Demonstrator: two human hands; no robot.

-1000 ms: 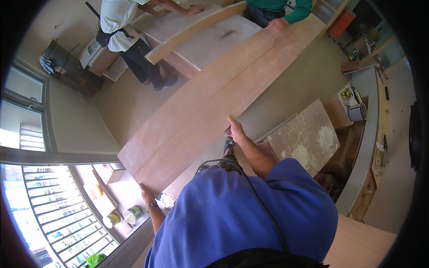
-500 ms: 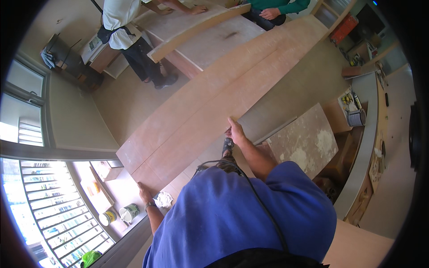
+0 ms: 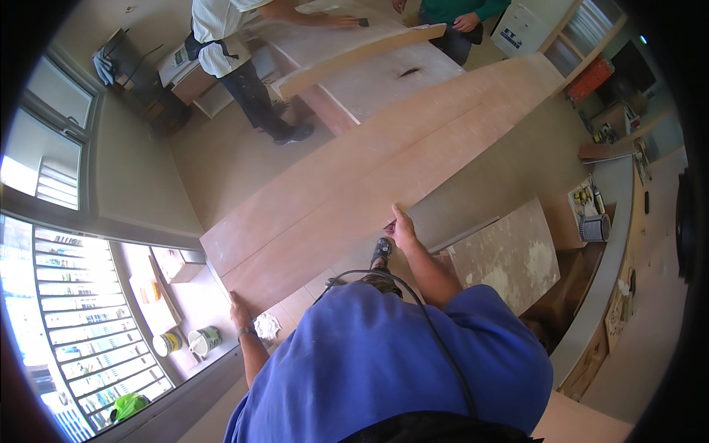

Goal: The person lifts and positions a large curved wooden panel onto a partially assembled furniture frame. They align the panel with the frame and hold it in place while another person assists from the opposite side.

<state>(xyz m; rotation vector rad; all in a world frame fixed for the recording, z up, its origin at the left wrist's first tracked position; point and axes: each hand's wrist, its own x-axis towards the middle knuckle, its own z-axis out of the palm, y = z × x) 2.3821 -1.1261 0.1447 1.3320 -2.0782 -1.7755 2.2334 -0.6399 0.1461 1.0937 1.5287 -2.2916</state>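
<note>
A long, reddish-brown wooden board [image 3: 354,199] lies in front of me, running from lower left to upper right, with a second long board [image 3: 317,177] alongside it. My left hand [image 3: 239,311] grips the near end of the closer board at its lower corner. Fingers of my right hand [image 3: 402,227] hold its near long edge about halfway along. My blue shirt [image 3: 384,362] fills the lower middle, and a black cable [image 3: 413,310] runs over my shoulder.
Two people work at a pale table [image 3: 384,74] at the top, one in a white top [image 3: 221,22], one in green [image 3: 458,11]. A stained panel [image 3: 509,255] lies right. A grey counter [image 3: 605,258] curves along the right. Paint tins [image 3: 188,341] sit by the window [image 3: 81,332].
The view has shifted so the boards and the table sit lower in the picture. My hands stay on the same board edges; the people at the table lean further over it.
</note>
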